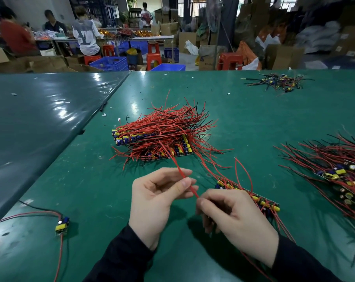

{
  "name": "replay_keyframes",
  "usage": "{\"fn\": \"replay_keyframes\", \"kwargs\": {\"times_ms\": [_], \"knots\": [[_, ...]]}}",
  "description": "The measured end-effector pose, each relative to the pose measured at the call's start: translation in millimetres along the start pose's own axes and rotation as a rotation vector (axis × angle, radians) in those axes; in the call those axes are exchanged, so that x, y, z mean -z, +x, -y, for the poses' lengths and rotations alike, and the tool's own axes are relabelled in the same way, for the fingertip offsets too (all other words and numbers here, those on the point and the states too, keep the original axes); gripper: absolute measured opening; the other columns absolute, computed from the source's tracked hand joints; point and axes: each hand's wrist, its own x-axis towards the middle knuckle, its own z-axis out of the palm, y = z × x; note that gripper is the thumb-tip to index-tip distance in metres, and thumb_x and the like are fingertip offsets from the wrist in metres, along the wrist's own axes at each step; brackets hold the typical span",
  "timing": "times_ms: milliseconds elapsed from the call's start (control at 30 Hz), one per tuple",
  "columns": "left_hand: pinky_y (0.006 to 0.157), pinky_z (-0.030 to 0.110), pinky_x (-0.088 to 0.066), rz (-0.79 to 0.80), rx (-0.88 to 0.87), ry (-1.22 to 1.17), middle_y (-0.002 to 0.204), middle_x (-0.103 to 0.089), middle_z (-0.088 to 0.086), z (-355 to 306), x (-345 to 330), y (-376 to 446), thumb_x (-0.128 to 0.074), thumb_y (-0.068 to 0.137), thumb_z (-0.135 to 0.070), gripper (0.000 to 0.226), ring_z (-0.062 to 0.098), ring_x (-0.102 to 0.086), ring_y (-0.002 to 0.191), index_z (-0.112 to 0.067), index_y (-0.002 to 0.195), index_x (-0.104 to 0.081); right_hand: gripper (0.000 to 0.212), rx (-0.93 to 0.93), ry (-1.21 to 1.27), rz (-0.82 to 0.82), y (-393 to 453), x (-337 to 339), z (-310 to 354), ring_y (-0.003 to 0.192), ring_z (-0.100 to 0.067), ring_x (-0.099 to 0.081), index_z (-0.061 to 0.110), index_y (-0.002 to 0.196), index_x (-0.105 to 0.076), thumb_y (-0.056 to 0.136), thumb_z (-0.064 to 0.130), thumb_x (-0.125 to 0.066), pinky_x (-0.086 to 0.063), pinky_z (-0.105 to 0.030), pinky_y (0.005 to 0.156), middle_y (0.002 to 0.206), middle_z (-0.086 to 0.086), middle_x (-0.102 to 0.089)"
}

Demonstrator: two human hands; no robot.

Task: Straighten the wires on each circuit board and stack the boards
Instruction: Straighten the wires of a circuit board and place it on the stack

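Green surface [243, 119]: red wire [184, 178] pinched between left hand [158, 198] and right hand [233, 214], leading from circuit board strip [262, 200] beneath right hand. Beyond: stacked boards [152, 139]. Right: unsorted boards [339, 176]. Left: single module [62, 224].

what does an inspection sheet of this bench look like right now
surface: green mat with white scraps on it
job's things: board strip by the right hand; wired pile behind; another pile at right
clutter: single module at left; small tangle far right
grippers: left hand pinches a red wire; right hand grips its lower end
cables: nothing seen apart from board wires
surroundings: workers at a far table, red stools, blue crates, cartons
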Motion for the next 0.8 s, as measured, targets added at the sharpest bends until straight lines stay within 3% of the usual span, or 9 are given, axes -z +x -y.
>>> {"fn": "replay_keyframes", "kwargs": {"times_ms": [133, 300, 400, 500, 633, 800], "knots": [[0.057, 0.022, -0.055, -0.009, -0.041, 0.029, 0.068, -0.071, 0.017, 2, -3, -4, -0.069, 0.063, -0.006, 0.010, 0.024, -0.071, 0.065, -0.005, 0.072, -0.073, 0.024, -0.072, 0.005, -0.001, 3, 0, -4, 0.047, -0.014, -0.060, 0.013, 0.067, -0.063, 0.091, 0.017, -0.057, -0.042, -0.021, 0.049, 0.051, -0.003, -0.062], [0.055, 0.024, -0.055, -0.052, 0.014, -0.029, 0.071, -0.071, 0.015, -3, 3, 1, -0.067, 0.067, -0.011, 0.012, 0.026, -0.070, 0.063, -0.010, 0.076, -0.075, 0.023, -0.004, -0.035, 0.042, 0, 0, -1, 0.050, -0.016, -0.056, 0.015, 0.070, -0.063, 0.092, 0.020, -0.057, -0.046, -0.032, 0.054, 0.055, -0.003, -0.064], [0.054, 0.021, -0.053, -0.112, 0.041, -0.071, 0.068, -0.071, 0.012, -6, 8, 7, -0.065, 0.068, -0.012, 0.012, 0.020, -0.070, 0.061, -0.013, 0.074, -0.076, 0.024, 0.061, -0.030, 0.079, -2, -3, 3, 0.052, -0.010, -0.054, 0.017, 0.070, -0.062, 0.093, 0.024, -0.057, -0.044, -0.028, 0.055, 0.057, -0.002, -0.064], [0.052, 0.020, -0.053, -0.120, 0.097, -0.130, 0.066, -0.070, 0.011, -7, 10, 8, -0.064, 0.067, -0.011, 0.010, 0.020, -0.069, 0.059, -0.009, 0.069, -0.074, 0.026, 0.111, -0.065, 0.086, -4, -2, 6, 0.053, -0.016, -0.055, 0.018, 0.071, -0.061, 0.093, 0.031, -0.055, -0.045, -0.031, 0.055, 0.059, -0.001, -0.063], [0.049, 0.019, -0.053, -0.094, 0.086, -0.108, 0.063, -0.067, 0.011, -7, 11, 7, -0.064, 0.066, -0.011, 0.009, 0.020, -0.069, 0.057, -0.010, 0.067, -0.073, 0.028, 0.091, -0.084, 0.084, -2, -2, 3, 0.052, -0.015, -0.055, 0.014, 0.071, -0.060, 0.094, 0.027, -0.055, -0.043, -0.027, 0.053, 0.058, -0.001, -0.063], [0.052, 0.022, -0.054, -0.070, 0.088, -0.108, 0.070, -0.069, 0.010, -8, 13, 10, -0.064, 0.069, -0.009, 0.018, 0.022, -0.069, 0.061, -0.008, 0.085, -0.071, 0.028, 0.037, -0.036, 0.113, -2, -2, 1, 0.057, -0.024, -0.058, 0.013, 0.072, -0.062, 0.094, 0.029, -0.054, -0.046, -0.037, 0.058, 0.059, -0.001, -0.065]]}}
